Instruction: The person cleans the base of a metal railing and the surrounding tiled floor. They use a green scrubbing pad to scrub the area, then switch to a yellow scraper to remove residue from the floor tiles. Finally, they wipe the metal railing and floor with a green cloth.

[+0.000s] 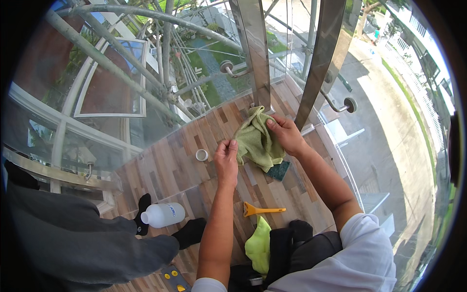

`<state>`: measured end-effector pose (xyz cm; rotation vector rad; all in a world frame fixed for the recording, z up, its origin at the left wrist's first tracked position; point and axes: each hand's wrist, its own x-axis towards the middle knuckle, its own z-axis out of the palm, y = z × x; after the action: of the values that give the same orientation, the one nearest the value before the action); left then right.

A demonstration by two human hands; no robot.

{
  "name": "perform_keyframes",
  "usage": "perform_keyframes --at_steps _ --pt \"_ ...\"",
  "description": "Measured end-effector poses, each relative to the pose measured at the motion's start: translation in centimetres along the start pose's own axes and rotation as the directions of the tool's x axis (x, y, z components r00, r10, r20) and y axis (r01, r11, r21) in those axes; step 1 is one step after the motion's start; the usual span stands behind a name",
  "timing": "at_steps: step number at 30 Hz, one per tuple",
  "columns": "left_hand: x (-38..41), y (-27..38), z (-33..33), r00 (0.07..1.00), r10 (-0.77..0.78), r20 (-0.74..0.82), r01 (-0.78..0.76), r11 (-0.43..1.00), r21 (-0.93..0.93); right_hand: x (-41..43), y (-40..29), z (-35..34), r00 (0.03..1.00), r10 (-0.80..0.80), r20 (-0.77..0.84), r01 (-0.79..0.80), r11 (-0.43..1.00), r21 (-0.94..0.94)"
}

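Note:
An olive-green cleaning cloth (257, 140) hangs bunched between my two hands, in front of the steel posts. My left hand (226, 160) pinches its left edge between thumb and fingers. At its upper right, my right hand (286, 133) grips a fold with the thumb on top. Partly beneath the cloth's lower edge lies a dark green scouring pad (279, 171) on the wood-look floor. Nearer to me rests a yellow-orange scraper (262, 209). A bright yellow-green cloth (258, 244) lies by my legs.
A white bottle (166, 215) lies between another person's socked feet (189, 231) at the left. A small white cap (201, 155) sits on the floor (175, 160). Steel posts (257, 54) rise ahead, with glass panels along the edges. Scaffolding pipes (120, 73) stand beyond.

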<state>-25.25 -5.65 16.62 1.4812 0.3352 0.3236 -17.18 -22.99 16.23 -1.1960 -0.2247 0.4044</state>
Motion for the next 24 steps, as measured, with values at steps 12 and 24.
perform_keyframes --at_steps 12,24 --pt "-2.4 8.6 5.7 0.707 0.560 0.432 -0.707 0.549 0.446 -1.2 8.6 2.3 0.866 -0.480 0.138 0.331 0.346 -0.878" --pt "-11.3 6.1 2.2 0.730 0.517 0.447 -0.672 0.663 0.331 -16.2 9.9 -9.7 0.956 -0.268 0.118 0.211 0.355 -0.911"
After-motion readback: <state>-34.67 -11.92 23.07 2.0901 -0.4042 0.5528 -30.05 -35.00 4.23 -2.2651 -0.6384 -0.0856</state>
